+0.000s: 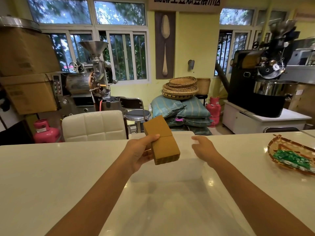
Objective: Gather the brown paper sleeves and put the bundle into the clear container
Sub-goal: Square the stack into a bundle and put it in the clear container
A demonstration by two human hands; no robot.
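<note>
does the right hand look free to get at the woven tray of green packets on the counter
Probably yes: the right hand is empty and open, and only bare white counter lies between it and the woven tray of green packets.

Coffee roastery with shop front. 2 drum roasters: steel one (88,82) by the windows, black one (260,79) on a white cabinet. Stacked sacks (180,109), woven trays (180,88), pink gas cylinders (45,132), white tabletop (51,167).

Glossy cream-white table (51,167), running the full width of view. At its middle, reaching from the far edge to the near edge: clear container (170,193), resting directly on it. Near the right edge: woven basket tray (279,143) holding green-wrapped sweets (291,158).
</note>
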